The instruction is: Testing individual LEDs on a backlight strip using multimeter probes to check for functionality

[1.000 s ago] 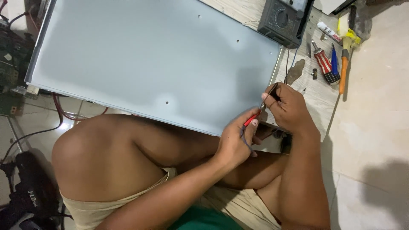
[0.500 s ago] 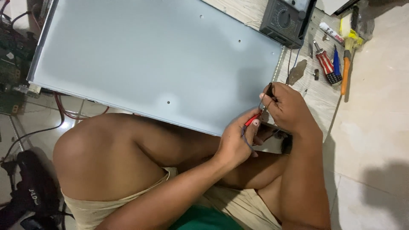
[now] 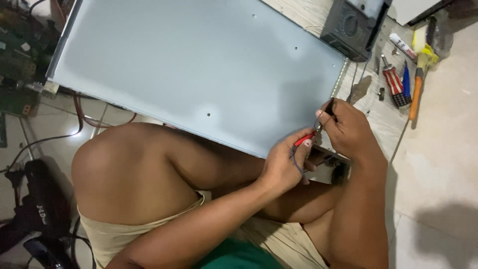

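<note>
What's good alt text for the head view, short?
A seated person's left hand holds a thin red probe and the right hand a thin black probe, tips close together at the lower right corner of a large pale grey metal panel. A dark multimeter and red-handled screwdrivers lie on the floor beyond.

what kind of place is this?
Likely an informal electronics repair spot on a tiled floor: a multimeter, screwdrivers, a bare circuit board, and a large grey metal panel being probed by hand.
</note>
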